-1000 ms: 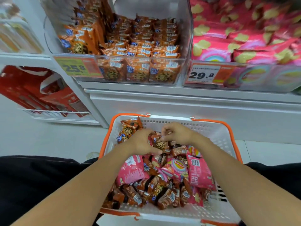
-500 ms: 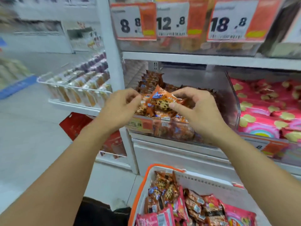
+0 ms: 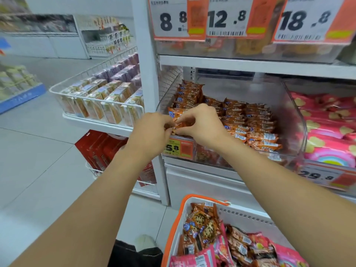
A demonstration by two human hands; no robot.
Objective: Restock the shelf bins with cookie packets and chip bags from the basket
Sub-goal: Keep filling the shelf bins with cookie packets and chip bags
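While I pinched one orange cookie packet [image 3: 180,124] between left hand [image 3: 152,132] and right hand [image 3: 202,122], it sat over the front-left corner of the clear cookie bin [image 3: 285,105] | step: placing, I judged | next: lower onto stacked rows, release | basket [image 3: 180,214] below held more packets and pink chip bags [image 3: 194,259]

Change record, over 1 s:
- Left hand [image 3: 152,132] and right hand [image 3: 200,124]: were down in the basket [image 3: 240,212] gripping a cookie packet [image 3: 180,125]; now raised, both pinching it at the front left corner of the clear cookie bin [image 3: 289,120].
- Since 0.5 s ago: packet lower and further into the bin, now largely hidden between the fingers.
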